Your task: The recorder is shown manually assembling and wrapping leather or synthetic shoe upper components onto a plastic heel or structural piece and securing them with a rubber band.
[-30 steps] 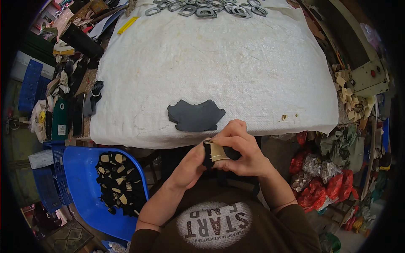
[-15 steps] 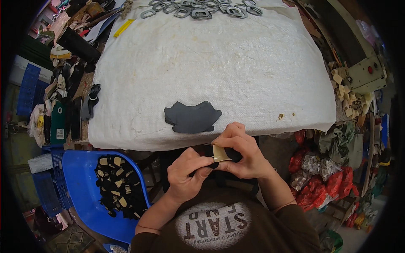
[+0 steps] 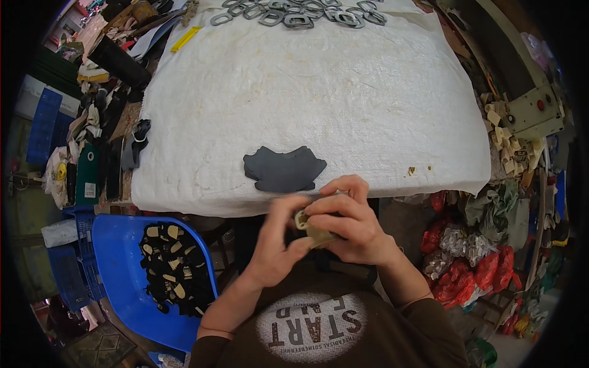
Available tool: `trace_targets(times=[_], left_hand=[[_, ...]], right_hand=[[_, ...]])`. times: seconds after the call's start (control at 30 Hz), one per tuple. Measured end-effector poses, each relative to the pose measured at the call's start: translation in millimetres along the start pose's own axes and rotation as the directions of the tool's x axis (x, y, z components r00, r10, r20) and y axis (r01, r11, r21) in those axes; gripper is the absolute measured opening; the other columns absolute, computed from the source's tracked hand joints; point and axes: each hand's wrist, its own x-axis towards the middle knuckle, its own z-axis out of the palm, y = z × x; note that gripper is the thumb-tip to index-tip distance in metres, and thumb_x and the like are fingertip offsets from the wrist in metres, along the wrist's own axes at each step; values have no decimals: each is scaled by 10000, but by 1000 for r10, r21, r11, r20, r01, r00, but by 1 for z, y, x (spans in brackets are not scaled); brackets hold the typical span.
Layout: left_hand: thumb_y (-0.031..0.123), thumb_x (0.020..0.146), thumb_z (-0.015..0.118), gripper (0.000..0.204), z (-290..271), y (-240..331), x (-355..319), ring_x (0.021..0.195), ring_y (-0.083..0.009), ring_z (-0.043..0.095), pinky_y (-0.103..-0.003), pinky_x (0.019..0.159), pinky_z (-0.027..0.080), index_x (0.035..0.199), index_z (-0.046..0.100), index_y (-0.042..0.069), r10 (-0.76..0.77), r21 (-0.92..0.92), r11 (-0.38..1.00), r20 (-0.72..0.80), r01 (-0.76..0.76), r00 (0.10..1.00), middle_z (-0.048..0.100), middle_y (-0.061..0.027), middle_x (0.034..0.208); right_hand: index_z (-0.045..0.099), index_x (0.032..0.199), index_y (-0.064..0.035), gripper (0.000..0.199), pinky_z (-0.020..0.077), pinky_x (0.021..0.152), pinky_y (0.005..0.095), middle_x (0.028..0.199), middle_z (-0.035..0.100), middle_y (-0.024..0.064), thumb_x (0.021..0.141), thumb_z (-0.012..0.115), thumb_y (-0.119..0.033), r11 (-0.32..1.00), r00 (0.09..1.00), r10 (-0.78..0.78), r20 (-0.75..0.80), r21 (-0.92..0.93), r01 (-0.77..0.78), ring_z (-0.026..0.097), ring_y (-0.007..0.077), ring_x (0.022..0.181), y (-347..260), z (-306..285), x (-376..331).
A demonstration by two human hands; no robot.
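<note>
Just below the near edge of the white padded table (image 3: 319, 92), both hands hold one small piece (image 3: 311, 228), tan on the side that shows. My left hand (image 3: 279, 242) pinches it from the left. From above and the right, my right hand (image 3: 350, 218) curls its fingers over it. A dark grey cut shape (image 3: 283, 169) with lobed edges lies flat on the pad just beyond my hands, untouched.
A blue plastic chair (image 3: 113, 257) at lower left holds a heap of black and tan pieces (image 3: 172, 270). Several grey metal cutting frames (image 3: 300, 12) line the table's far edge. Scraps and tools crowd the left side (image 3: 98, 129). Red bags and rags (image 3: 466, 257) lie at the right.
The piece has turned in my hands: its black side showed before, the tan side shows now. My hands stay at the table's near edge, my left thumb shifted onto the piece.
</note>
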Motion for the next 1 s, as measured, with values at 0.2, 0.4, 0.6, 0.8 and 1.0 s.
trace_targets(times=[0.2,0.4,0.6,0.8,1.0], left_hand=[[268,850,527,356,-13,6,1,839,-116,525,-255,770,439,1051,508,-26,-317,-93,933,245,347,916,570,-55,894],[217,838,525,398,-12,8,6,798,-130,570,-282,738,467,1152,478,-23,-231,18,973,6,231,973,616,-105,882],[227,830,539,414,-8,4,5,786,-143,557,-277,729,460,1163,431,4,-137,170,978,82,121,987,583,-106,867],[153,845,462,283,-20,-9,1,697,-77,458,-216,607,405,1101,446,33,-189,66,976,-219,208,957,517,-40,882],[157,835,554,404,-7,3,2,778,-135,551,-282,730,461,1189,411,24,-109,169,979,-30,113,994,571,-82,862]], right_hand=[[605,1076,-125,557,328,918,460,1265,429,151,580,802,-287,992,1000,-4,-19,127,6,421,322,1139,-14,-4,2],[509,1182,0,552,419,841,318,1152,470,141,722,740,-199,895,901,397,-174,288,-339,491,230,973,-18,4,-10],[541,996,16,118,430,709,208,872,578,47,900,517,-47,645,780,625,-12,572,-508,519,98,704,-17,19,-15],[544,890,2,32,440,715,264,842,601,89,881,514,-7,796,881,435,-187,538,-279,549,139,735,-30,21,-8],[572,918,-10,98,412,646,282,848,554,106,822,588,-4,845,870,459,-177,390,-367,507,207,710,-21,37,-1]])
